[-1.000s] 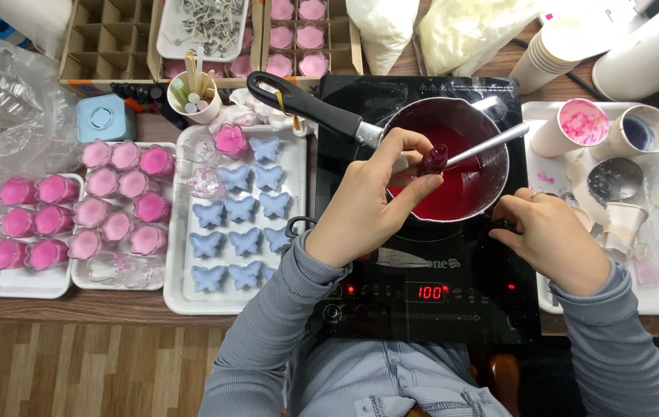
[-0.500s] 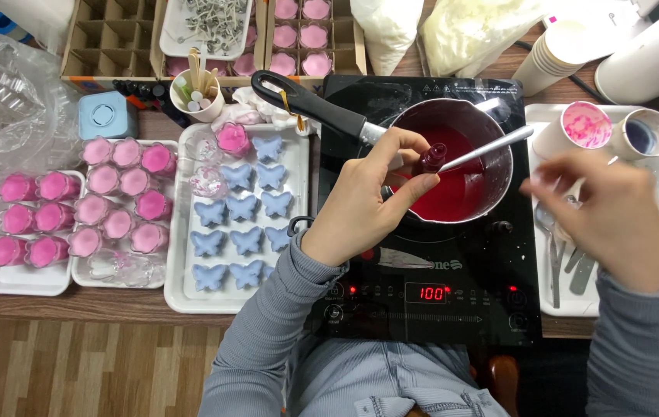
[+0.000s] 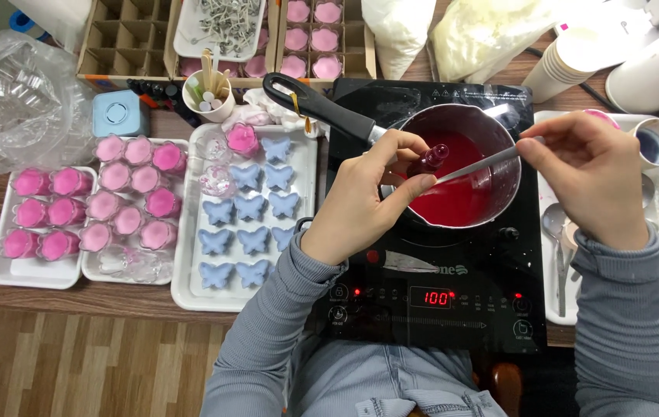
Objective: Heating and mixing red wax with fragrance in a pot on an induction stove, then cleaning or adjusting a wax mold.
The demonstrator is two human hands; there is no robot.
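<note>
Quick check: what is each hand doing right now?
Left hand: closed on a small dark red bottle, held over the saucepan.
Right hand: closed on the metal stirrer handle.

A brown wooden counter point(image 3: 74, 297) runs across the view under even, soft light. Below its near edge lies a wood-plank floor point(image 3: 90, 363) in mixed brown and grey tones. No walls or windows show.

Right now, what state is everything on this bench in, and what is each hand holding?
Saucepan: on the cooktop, holding red liquid.
Induction cooktop: on, red display lit.
Left hand: holding a small dark vial tilted over the saucepan.
Right hand: gripping a metal stirrer dipped in the liquid.
Blue butterfly moulds: filled, on a white tray.
Pink moulds: filled.
</note>
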